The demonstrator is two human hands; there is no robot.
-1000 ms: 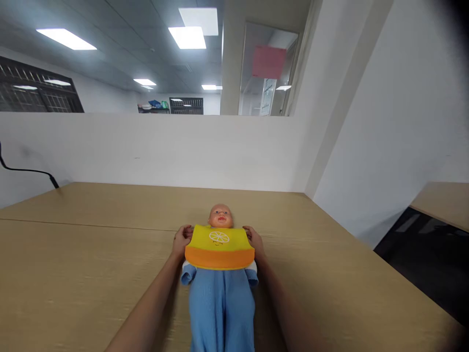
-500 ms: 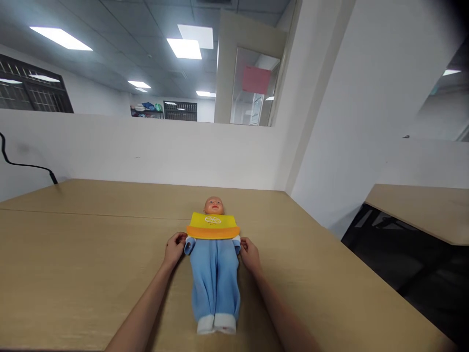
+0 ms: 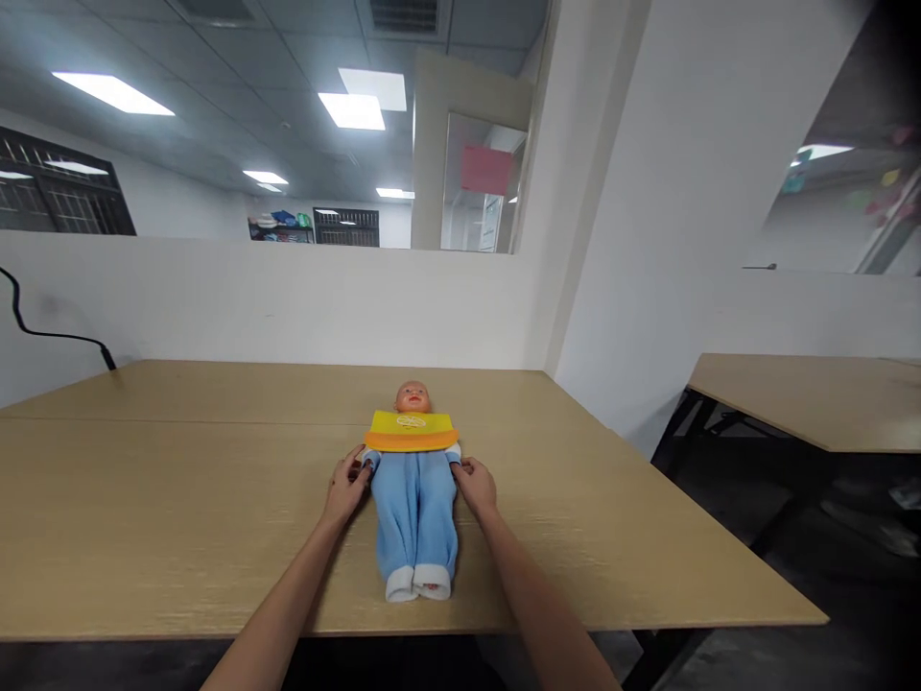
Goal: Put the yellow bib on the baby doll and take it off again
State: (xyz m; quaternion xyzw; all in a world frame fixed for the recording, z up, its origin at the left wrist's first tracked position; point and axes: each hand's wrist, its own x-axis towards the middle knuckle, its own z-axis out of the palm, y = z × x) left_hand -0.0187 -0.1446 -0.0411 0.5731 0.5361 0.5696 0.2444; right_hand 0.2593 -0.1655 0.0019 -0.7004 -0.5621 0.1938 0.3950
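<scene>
A baby doll [image 3: 413, 398] lies on its back on the wooden table, head toward the wall. It wears blue trousers [image 3: 415, 513] with white cuffs. Across its chest rests a yellow bib [image 3: 412, 424] with a white printed pattern and an orange catch pocket [image 3: 410, 441]. My left hand [image 3: 346, 487] has its fingers closed at the blue sleeve end on the doll's left-hand side in the picture. On the other side, my right hand [image 3: 476, 485] pinches the opposite sleeve end; its fingertips are partly hidden by the cloth.
The table [image 3: 179, 518] reaches back to a white wall [image 3: 345, 302] with windows above. A black cable [image 3: 64, 334] hangs at the left. Another table [image 3: 806, 393] with dark legs stands to the right, across a gap.
The camera view has tilted and pulled back, so the table's front edge now shows. Both hands have shifted slightly onto the sleeve ends. Doll and bib stay in place.
</scene>
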